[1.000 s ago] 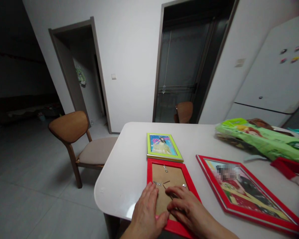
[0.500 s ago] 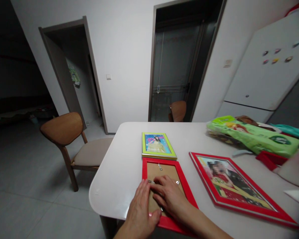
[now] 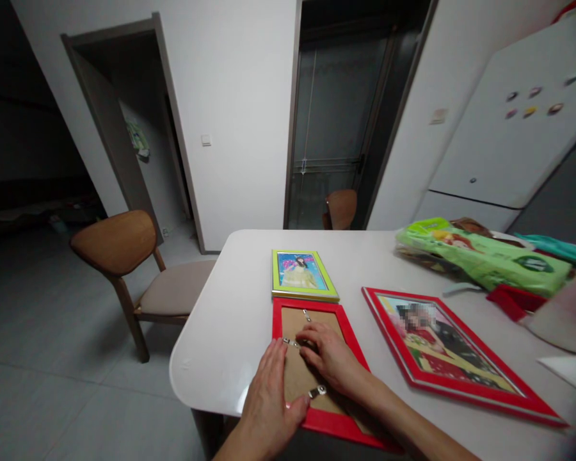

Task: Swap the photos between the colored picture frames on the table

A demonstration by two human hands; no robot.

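Face-down red frame [image 3: 351,336]: at near edge of the bench [image 3: 211,358], likely so its metal clips [image 3: 317,391] are reachable.
Left hand [image 3: 267,400]: fingers flat, close together along left rim, thumb apart; probably bracing.
Right hand [image 3: 330,357]: fingers curled at left clip [image 3: 292,343]; can't tell if pinching.
Green frame [image 3: 303,274]: picture-up, just beyond.

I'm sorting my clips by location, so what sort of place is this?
Probably a home dining area: there's a glossy white round-cornered table, a curved-back brown wooden chair beside it, and what looks like a white refrigerator bearing small colourful magnets.
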